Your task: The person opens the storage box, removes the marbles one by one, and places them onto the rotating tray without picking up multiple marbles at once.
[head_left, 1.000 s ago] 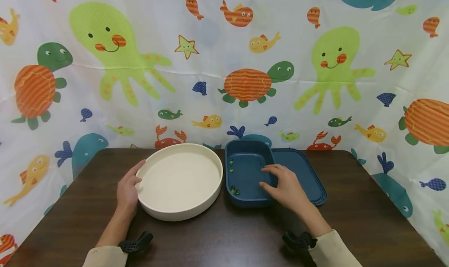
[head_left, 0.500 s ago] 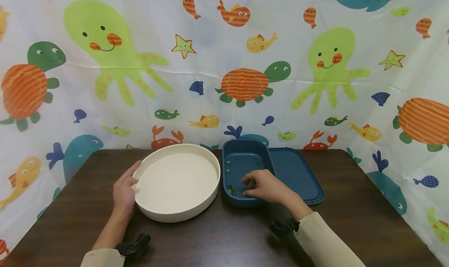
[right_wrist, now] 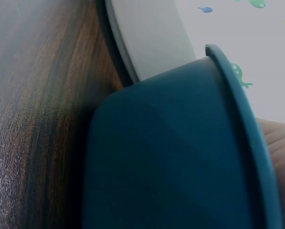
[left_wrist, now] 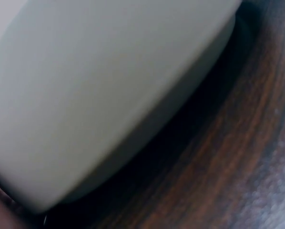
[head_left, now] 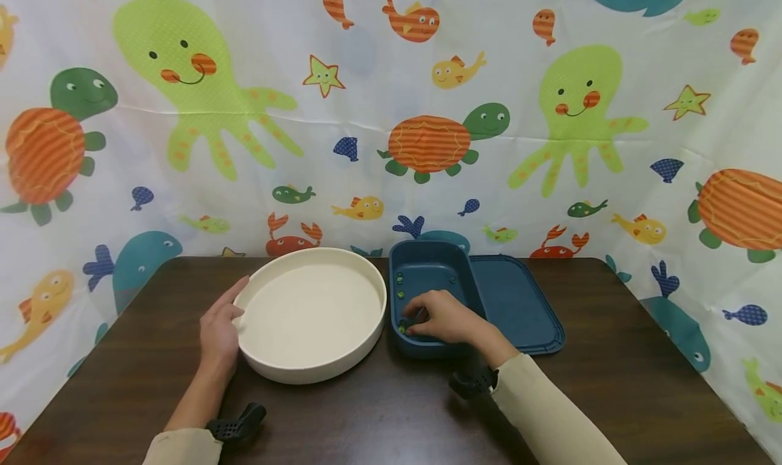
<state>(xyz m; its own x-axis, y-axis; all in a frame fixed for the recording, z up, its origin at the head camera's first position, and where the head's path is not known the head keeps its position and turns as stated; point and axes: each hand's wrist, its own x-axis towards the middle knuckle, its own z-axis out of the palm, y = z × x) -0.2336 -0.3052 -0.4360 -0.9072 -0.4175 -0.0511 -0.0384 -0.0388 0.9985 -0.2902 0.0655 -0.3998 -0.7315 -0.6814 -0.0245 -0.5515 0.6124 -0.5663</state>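
A wide round cream dish point(head_left: 311, 373) stands on the dark wooden table. My left hand point(head_left: 218, 332) rests against its left side, fingers lying along the outer wall; in the left wrist view that wall point(left_wrist: 99, 90) fills most of the picture. Right of the dish is a blue rectangular box point(head_left: 430, 349) with several small green glass marbles inside, one marble point(head_left: 400, 294) by its left wall. My right hand point(head_left: 449, 319) reaches over the box with bent fingers, fingertips down at the marbles in the near left corner. Whether they pinch one is hidden.
A flat blue lid point(head_left: 519, 309) lies on the table point(head_left: 342, 424) right of the box, partly behind it. A white curtain point(head_left: 366, 64) printed with sea animals hangs behind the table's far edge. The dish and box stand close side by side.
My right hand has moved left and down across the box to its near left corner, its fingers bending closer together. The left hand stays at the dish; the view shifts slightly.
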